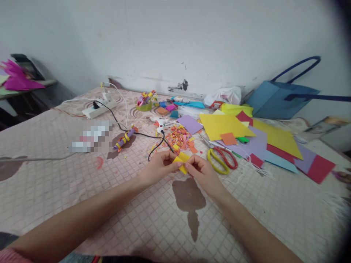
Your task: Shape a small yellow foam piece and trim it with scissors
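A small piece of yellow paper (181,157), seemingly folded, is pinched between my two hands above the table (153,219). My left hand (159,166) grips its left side with thumb and fingers closed. On the right side, my right hand (202,171) pinches it the same way. Just beyond the hands lies a heap of tiny paper scraps (179,138). Scissors with yellow and red handles (219,160) rest right of my right hand. A white glue gun (160,125) with a black cord lies behind the scraps.
Coloured sheets (230,126) spread across the right, near a blue bag (282,98). A purple roll with yellow bands (124,139) lies at left. A power strip (98,109) and a bowl of paper pieces (144,106) stand farther back. Black cord (145,136) crosses the middle.
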Tool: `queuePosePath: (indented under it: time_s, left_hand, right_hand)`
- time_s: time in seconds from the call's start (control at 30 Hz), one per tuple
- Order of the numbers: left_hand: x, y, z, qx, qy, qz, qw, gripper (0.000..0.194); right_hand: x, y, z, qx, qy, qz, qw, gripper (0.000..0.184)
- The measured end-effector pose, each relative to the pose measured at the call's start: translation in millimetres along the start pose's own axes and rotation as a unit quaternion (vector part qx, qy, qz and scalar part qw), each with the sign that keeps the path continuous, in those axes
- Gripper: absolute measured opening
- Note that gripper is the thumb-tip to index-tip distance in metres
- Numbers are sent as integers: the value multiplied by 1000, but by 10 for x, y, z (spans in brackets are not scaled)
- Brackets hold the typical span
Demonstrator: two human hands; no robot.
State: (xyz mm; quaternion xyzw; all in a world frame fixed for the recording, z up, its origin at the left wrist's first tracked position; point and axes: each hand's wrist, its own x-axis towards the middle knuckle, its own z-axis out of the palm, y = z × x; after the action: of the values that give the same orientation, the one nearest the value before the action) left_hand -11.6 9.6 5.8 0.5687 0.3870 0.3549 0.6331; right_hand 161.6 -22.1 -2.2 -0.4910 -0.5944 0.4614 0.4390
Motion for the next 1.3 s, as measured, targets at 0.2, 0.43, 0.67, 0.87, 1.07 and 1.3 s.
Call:
queuePosePath:
  time_s: [0.2,0.43,0.67,0.87,1.07,1.3]
  left_hand:
    - [-3,-82,20,0,-16,-38,999,29]
    - [14,-35,-17,-47,-27,-73,996,34]
    - [11,-17,-28,4,-16,-47,999,39]
    - [-12,-62,29,7,-63,-52,997,36]
    - [-9,-92,11,36,-67,-27,997,34]
    - [46,-82,-55,10,-2,28,1000,39]
  right_hand:
    - [-24,85,108,49,37,13,998,25]
    - [-21,113,135,71,54,16,996,26]
    - [-26,76,144,75,46,40,995,27]
    - [-27,90,183,122,62,42,990,29]
    - [-31,114,207,141,67,56,986,29]
    - [-23,74,180,112,29,59,992,28]
